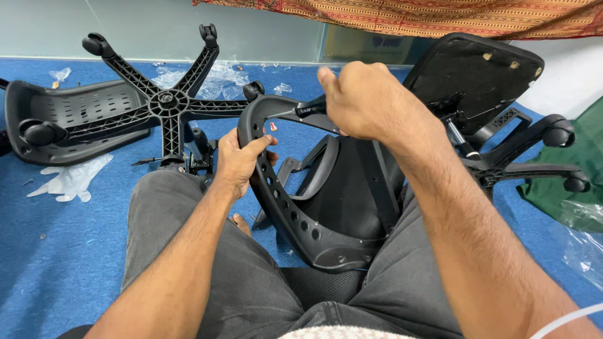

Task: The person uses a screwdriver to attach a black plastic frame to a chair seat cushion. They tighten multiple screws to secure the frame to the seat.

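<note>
My left hand (pixel 240 160) grips the left rim of a black plastic chair back frame (pixel 295 220) that rests between my knees, its edge lined with small holes. My right hand (pixel 363 100) is closed around the dark handle of a screwdriver (pixel 309 109), whose shaft points left to the top of the frame. A black armrest piece (pixel 317 171) lies inside the frame's curve. My grey trousers (pixel 188 251) fill the foreground.
An upturned five-star chair base with castors (pixel 164 100) lies on a black seat shell (pixel 75 116) at the left. Another base (pixel 527 160) and a seat pan (pixel 477 75) stand at the right. White gloves (pixel 72 179) and plastic wrap (pixel 213 78) lie on blue carpet.
</note>
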